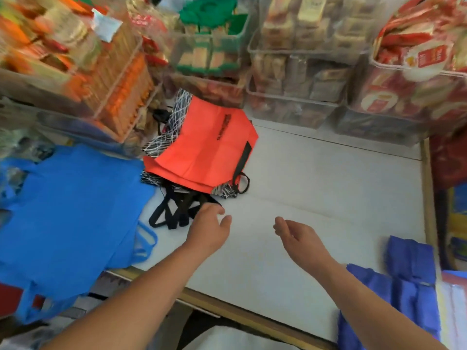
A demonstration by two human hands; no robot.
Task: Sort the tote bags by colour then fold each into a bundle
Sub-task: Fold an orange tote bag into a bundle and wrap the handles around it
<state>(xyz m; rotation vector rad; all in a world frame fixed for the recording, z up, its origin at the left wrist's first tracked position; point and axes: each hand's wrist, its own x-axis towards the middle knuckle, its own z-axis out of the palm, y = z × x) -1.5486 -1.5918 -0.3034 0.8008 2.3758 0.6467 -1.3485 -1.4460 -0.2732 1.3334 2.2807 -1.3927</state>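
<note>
Orange tote (pixel 204 145) near bins (pixel 293 107) of, seemingly, snacks (pixel 323 84).

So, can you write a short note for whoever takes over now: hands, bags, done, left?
Left hand: open, fingers at the black straps. Right hand: open, holds nothing.
Orange-red fabric tote bag lies flat on black-and-white patterned bags; light blue fabric totes piled left; folded dark blue bundles right.
Done: colours apparently separated, dark blue folded.
Left: fold the rest.

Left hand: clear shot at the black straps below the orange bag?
Probably yes: the left hand hangs open right beside the black straps, which lie uncovered, with nothing between.
</note>
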